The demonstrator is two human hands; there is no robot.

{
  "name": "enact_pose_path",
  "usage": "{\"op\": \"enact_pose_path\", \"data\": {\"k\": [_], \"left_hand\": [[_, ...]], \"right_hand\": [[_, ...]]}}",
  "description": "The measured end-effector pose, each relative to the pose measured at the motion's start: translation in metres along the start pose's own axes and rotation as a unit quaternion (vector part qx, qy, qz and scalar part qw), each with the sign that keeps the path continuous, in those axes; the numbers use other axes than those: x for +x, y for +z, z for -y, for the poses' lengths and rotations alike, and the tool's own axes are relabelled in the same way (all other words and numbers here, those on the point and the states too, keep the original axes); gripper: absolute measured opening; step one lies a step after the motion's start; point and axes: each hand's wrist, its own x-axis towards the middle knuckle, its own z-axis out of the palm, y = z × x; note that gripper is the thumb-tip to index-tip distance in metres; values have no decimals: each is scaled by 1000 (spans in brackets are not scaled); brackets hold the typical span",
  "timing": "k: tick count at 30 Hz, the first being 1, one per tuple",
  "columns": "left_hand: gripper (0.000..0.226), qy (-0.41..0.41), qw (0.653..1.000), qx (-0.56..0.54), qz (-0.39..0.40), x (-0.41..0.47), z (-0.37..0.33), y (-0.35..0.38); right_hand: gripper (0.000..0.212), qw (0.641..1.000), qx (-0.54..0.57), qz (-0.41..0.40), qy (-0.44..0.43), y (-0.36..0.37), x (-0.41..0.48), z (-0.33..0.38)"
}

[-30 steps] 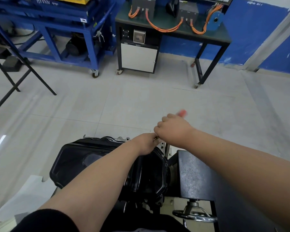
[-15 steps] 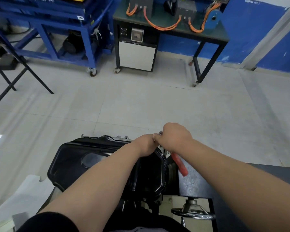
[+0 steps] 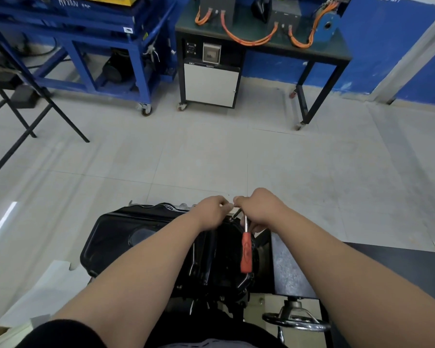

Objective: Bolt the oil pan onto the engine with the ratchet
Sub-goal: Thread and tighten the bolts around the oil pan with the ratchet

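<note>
glossy black metal oil pan (image 3: 141, 237) sits low centre. both hands at its far rim: right hand (image 3: 260, 209) grips shank of orange-handled steel ratchet (image 3: 246, 252); left hand (image 3: 212, 213) pinches its head.

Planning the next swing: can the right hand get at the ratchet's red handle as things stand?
Probably yes. The right hand holds the ratchet by its steel shaft; the red handle lies bare just below, over the oil pan, and the left hand is up at the head.

Blue wall (image 3: 377, 33), tiled floor (image 3: 211, 156), blue cart (image 3: 91, 46)
</note>
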Motion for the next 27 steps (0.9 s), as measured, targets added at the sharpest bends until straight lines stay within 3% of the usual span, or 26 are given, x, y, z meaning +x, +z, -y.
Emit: {"op": "enact_pose_path", "data": {"k": [2,4,7,9,13,16,18,22,27], "left_hand": [[30,-69,987,-147,-22,-1,-1,-10],[26,-138,933,-333,-11,-5,-4,-18],[20,-197,844,-500,5,-9,-6,-27],[20,-210,819,-534,12,-12,-5,-29],[21,-215,833,-509,22,-21,1,-25],[14,-207,837,-506,33,-25,1,-21],[10,-207,839,-502,32,-27,-2,-19],[17,-197,849,-490,25,-28,-10,-17],[24,-173,819,-545,46,-33,-23,-16]], "right_hand": [[31,989,-136,-16,-60,-7,3,-4],[22,955,-267,-38,-126,-9,2,-8],[21,949,-268,-45,-158,-8,1,-14],[14,959,-226,-88,-146,-12,-1,-14],[7,966,-106,-200,-129,-36,-8,-15],[9,961,-51,-230,-146,-42,-14,-15],[15,965,19,-208,-158,-38,-15,-13],[28,965,199,-86,-146,-26,-20,-10],[29,971,160,-90,-152,-4,-18,-9]]}}
